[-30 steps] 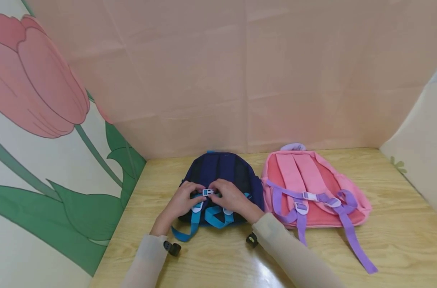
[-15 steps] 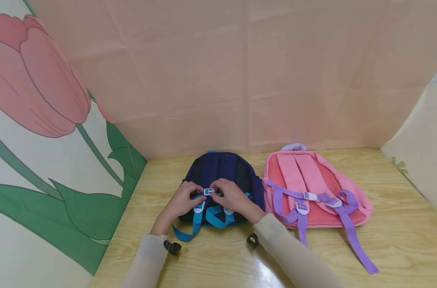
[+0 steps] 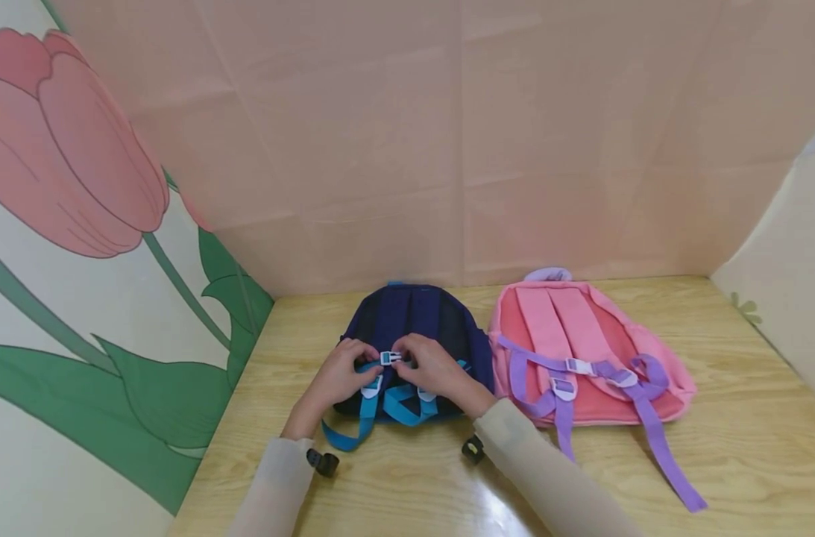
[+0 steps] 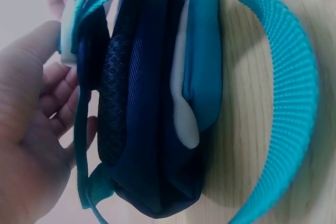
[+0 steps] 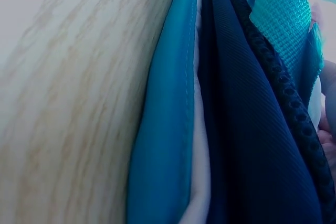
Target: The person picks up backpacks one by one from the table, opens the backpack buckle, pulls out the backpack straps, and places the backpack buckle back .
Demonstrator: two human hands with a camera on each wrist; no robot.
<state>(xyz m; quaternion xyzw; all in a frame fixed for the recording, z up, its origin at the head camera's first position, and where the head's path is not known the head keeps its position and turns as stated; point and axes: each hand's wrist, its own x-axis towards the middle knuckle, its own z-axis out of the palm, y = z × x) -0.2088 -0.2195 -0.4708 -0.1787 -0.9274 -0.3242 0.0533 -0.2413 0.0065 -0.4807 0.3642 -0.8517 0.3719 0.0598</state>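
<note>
A navy backpack (image 3: 407, 309) lies on the table with its shoulder straps facing up. Across its middle runs a white side-release buckle (image 3: 390, 358), prongs showing on its right half. My left hand (image 3: 340, 373) pinches the buckle's left end and its blue strap between thumb and fingers. From the other side, my right hand (image 3: 434, 367) pinches the right end, its fingertips close to the prongs. In the left wrist view, the thumb tip meets a white plastic piece (image 4: 68, 38). The right wrist view shows mostly the bag's side (image 5: 252, 103), with the hand largely out of frame.
A pink backpack (image 3: 602, 328) lies right beside the navy one, its purple straps (image 3: 662, 447) trailing toward the front. Loose blue strap ends (image 3: 345, 440) hang over the navy bag's lower edge onto the wooden table (image 3: 394, 492). A fabric-covered wall (image 3: 461, 149) stands behind.
</note>
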